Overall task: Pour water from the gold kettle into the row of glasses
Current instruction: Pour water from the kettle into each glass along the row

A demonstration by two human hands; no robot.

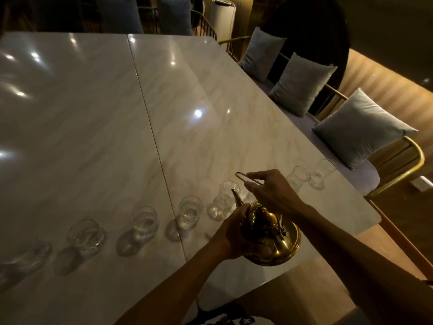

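Note:
A gold kettle [273, 233] hangs above the near edge of the marble table [164, 102]. Its spout [237, 198] points up and left, close to a clear glass [222, 200]. My right hand [274, 193] grips the kettle's thin wire handle from above. My left hand [234, 233] cups the left side of the kettle's body. A row of several clear glasses runs along the near edge, from the far-left glass [30, 254] past another glass [189, 211] to the two right-end glasses [321, 172]. I cannot tell whether water is flowing.
Grey cushions [360, 130] sit on gold-framed chairs [412, 158] along the table's right side. More chairs with cushions [173, 15] stand at the far end. A white cylindrical appliance [222, 17] stands behind them. A seam [152, 127] splits the tabletop.

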